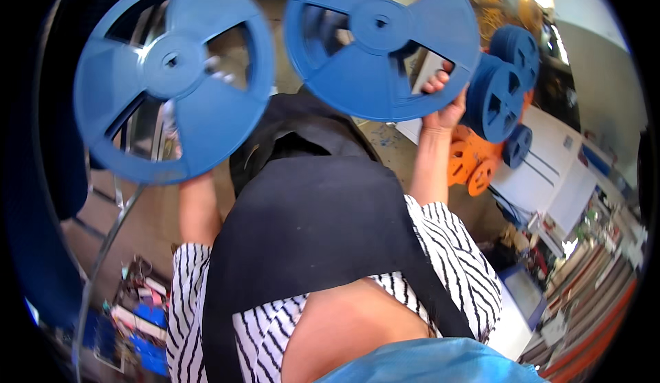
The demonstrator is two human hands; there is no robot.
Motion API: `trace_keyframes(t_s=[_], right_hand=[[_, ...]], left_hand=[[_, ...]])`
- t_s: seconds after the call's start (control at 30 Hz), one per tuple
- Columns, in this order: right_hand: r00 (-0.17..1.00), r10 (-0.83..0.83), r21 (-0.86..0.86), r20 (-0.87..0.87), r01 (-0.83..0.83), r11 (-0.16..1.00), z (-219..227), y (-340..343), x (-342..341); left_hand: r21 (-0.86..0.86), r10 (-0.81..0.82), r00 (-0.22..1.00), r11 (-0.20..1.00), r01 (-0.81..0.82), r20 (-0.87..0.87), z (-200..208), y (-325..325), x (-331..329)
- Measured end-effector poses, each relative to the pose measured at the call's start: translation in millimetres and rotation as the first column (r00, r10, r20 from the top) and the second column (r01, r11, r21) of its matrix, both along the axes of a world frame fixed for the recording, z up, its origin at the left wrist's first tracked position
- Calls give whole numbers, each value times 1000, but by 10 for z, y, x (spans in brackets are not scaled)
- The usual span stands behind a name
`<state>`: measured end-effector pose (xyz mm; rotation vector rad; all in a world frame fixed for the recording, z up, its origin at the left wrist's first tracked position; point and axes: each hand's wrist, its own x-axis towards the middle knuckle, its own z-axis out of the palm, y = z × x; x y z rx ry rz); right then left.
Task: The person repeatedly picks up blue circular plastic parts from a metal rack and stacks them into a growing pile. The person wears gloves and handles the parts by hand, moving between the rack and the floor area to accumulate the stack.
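Observation:
Two large blue plastic reels, each with a round hub and wide cut-outs, are held up in front of me. My left hand is behind the left reel, mostly covered by it; parts of its fingers show blurred through the cut-outs. My right hand grips the lower right rim of the right reel, with fingertips curled through a cut-out. The two reels are side by side with a narrow gap between them.
Stacked blue reels stand at the right, beside orange reels. A white panel lies farther right, near stacked strips. Mixed items and blue pieces are at the lower left, by a bent metal tube.

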<state>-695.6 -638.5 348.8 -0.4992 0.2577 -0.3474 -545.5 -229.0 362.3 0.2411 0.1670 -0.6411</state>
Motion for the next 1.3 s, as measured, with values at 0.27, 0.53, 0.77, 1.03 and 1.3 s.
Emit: trace_keyframes(t_s=[0.27, 0.53, 0.77, 1.03, 1.3], right_hand=[[961, 18, 443, 276, -144, 885, 22, 223, 312], [977, 119, 303, 177, -169, 938, 152, 392, 612], [954, 277, -287, -114, -298, 910, 635, 1104, 850], [875, 339, -669, -345, -482, 566, 977, 1927, 820], [845, 199, -581, -496, -494, 647, 961, 1364, 959]], left_hand=[[250, 75, 995, 964, -91, 71, 149, 288, 30], [659, 164, 969, 710, -247, 186, 126, -149, 1], [779, -103, 982, 625, -58, 156, 59, -473, -96], [470, -332, 922, 858, 208, 198, -85, -827, -182], [140, -171, 985, 976, 165, 33, -236, -607, -105]])
